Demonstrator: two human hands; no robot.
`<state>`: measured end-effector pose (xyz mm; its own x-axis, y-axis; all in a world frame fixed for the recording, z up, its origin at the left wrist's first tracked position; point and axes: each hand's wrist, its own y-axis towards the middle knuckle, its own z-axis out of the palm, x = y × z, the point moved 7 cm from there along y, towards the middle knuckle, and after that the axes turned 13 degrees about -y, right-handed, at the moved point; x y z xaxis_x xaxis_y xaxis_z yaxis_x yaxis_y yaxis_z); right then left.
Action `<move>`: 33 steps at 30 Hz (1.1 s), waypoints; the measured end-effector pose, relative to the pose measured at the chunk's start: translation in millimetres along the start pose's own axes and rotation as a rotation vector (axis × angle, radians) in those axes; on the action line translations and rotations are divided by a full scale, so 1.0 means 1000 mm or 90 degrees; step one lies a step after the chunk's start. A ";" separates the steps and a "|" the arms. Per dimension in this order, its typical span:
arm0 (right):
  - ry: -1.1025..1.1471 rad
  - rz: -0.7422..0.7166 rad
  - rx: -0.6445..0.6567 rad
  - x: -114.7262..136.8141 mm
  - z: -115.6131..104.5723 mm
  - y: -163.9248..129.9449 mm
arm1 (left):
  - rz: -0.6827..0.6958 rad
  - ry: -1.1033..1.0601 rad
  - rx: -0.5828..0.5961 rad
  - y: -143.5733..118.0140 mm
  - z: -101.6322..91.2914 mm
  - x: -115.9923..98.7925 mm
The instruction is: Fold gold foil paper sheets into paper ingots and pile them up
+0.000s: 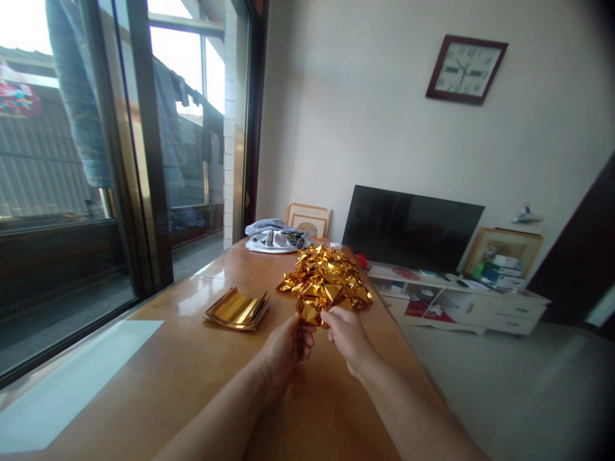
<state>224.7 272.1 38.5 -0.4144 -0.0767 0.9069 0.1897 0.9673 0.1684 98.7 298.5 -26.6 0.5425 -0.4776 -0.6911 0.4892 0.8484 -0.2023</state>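
Note:
Between my two hands is a folded gold foil paper piece (310,312), held just above the wooden table (225,384). My left hand (288,346) grips its left side with curled fingers. At its right edge, my right hand (346,333) pinches it between thumb and fingers. Right behind it lies a heap of folded gold foil pieces (331,275), overlapping the held one in view. To the left rests a stack of flat gold foil sheets (235,308), its edges curling up. The fingertips' exact hold is partly hidden.
Folded clothes (276,235) lie at the table's far end, with picture frames (310,218) behind. A pale sheet (81,384) covers the left edge beside the sliding window. A television (413,227) stands on a white cabinet (461,304) to the right; a clock (466,69) hangs above.

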 end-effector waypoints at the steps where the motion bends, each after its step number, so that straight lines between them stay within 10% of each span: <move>1: -0.026 -0.016 -0.016 -0.001 -0.002 0.002 | 0.014 -0.003 -0.021 0.001 -0.004 -0.002; 8: -0.184 -0.081 -0.096 -0.014 -0.013 0.013 | 0.163 0.037 -0.110 0.003 -0.024 -0.025; 33: -0.251 -0.127 -0.118 -0.035 -0.005 -0.002 | 0.166 0.155 -0.048 -0.003 -0.013 -0.028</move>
<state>242.8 271.3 7.8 -0.7580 -0.1236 0.6404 0.2131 0.8810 0.4223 73.4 312.5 -15.4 0.4596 -0.1826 -0.8692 0.2989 0.9534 -0.0422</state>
